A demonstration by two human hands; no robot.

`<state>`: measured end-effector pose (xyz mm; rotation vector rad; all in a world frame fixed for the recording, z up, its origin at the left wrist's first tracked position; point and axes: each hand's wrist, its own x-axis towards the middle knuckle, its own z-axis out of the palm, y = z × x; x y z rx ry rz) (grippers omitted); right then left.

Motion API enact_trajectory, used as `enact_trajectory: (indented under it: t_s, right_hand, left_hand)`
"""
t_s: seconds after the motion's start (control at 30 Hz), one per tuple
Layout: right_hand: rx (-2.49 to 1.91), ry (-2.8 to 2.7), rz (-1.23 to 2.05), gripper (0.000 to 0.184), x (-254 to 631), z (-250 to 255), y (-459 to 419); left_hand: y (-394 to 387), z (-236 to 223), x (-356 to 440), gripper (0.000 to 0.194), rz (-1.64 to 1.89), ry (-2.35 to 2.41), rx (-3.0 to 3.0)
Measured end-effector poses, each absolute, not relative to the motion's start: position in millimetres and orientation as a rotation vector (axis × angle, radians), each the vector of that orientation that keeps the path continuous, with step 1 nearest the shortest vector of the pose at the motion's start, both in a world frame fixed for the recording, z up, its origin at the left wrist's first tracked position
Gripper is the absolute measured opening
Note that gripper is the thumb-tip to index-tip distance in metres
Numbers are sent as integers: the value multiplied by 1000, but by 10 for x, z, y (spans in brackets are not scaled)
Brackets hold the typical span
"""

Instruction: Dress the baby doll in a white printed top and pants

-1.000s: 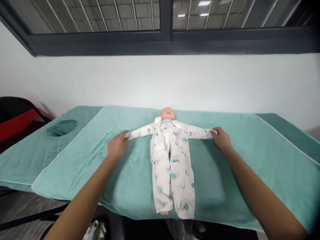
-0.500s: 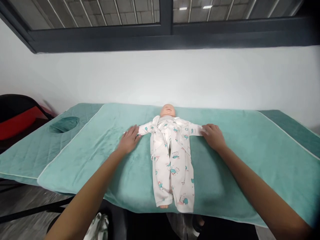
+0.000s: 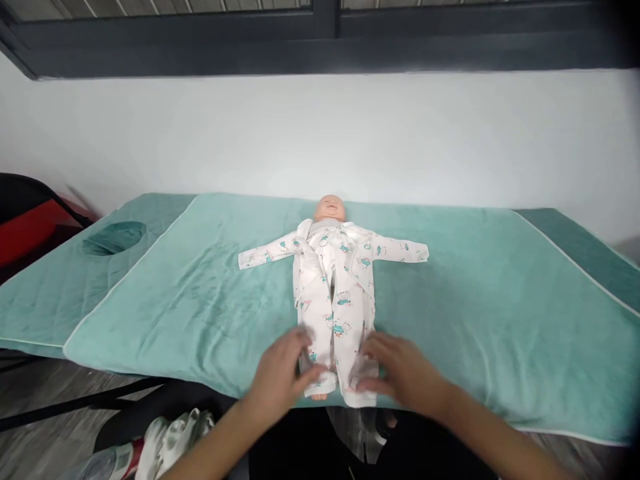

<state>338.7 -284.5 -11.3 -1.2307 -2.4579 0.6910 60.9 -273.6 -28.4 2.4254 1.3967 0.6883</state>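
A baby doll [image 3: 329, 208] lies on its back on the green padded bed, its head toward the wall. It has on a white printed jacket [image 3: 361, 257], sleeves spread out to both sides, and white printed trousers [image 3: 345, 320]. One doll foot [image 3: 319, 397] peeks out of the left trouser leg. My left hand [image 3: 285, 368] is at the left trouser leg, thumb and fingers apart around its outer edge. By the right trouser leg is my right hand [image 3: 395, 370], also with thumb and fingers apart. Whether either hand touches the cloth I cannot tell.
The green bed cover [image 3: 480, 300] stretches to both sides, with a face hole [image 3: 115, 239] at the left end. A red and black chair [image 3: 30, 223] stands at the far left. Below the bed's front edge are white cloths [image 3: 173, 437] and a clear bottle [image 3: 103, 463].
Both hands have left the jacket's sleeve ends and come down toward me to the trouser legs. The sleeves now lie spread in full view. My head view has tilted lower.
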Motion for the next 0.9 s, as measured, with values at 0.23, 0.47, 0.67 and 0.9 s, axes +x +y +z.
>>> enact_trajectory:
  t_s: [0.23,0.47,0.67,0.9]
  right_hand:
    - [-1233,-2319,457,16,3121,-352,-3345]
    - [-1110,-2039,403,8,3127,-193,-3639]
    - [-1249,-2021,505,12,2885,-528,-3788]
    - [-1139,-1882,518,13,2992,-394,-3858]
  left_hand:
    - [-3324,-419,771,35,738,1330,2731]
    - [-3468,-252,800,41,1076,1448,2700]
    - [-3581,-398,822,51,1246,1562,2611]
    - [-3770,-467,822,68,1413,1422,2420]
